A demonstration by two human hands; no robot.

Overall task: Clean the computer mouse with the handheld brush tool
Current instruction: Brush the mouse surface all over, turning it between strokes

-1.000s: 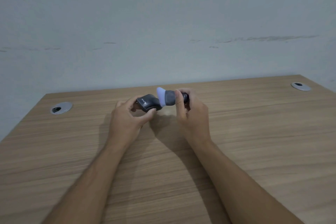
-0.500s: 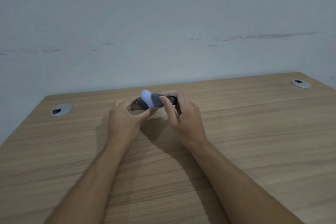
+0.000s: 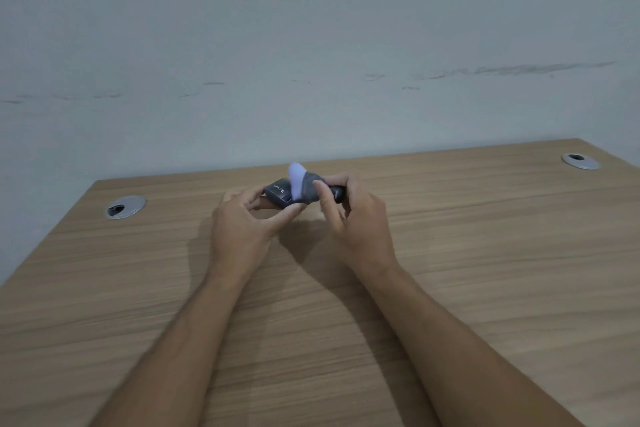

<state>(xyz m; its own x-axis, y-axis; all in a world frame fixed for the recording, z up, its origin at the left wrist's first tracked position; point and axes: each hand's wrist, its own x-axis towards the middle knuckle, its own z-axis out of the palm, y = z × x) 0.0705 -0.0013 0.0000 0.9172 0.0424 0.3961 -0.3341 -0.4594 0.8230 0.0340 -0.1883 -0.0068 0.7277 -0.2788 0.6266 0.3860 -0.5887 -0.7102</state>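
Above a wooden table (image 3: 485, 288), the left hand (image 3: 242, 229) holds a dark computer mouse (image 3: 277, 191), its thumb reaching up to the mouse's near edge and its fingers (image 3: 232, 197) curled behind. The right hand (image 3: 353, 218) pinches a handheld brush tool (image 3: 306, 189) between thumb and fingers (image 3: 337, 180). The tool's pale head lies against the mouse, just past the left thumb tip. Two round metal cable grommets sit in the table, one (image 3: 125, 206) well left of the fingers, one (image 3: 580, 161) far right.
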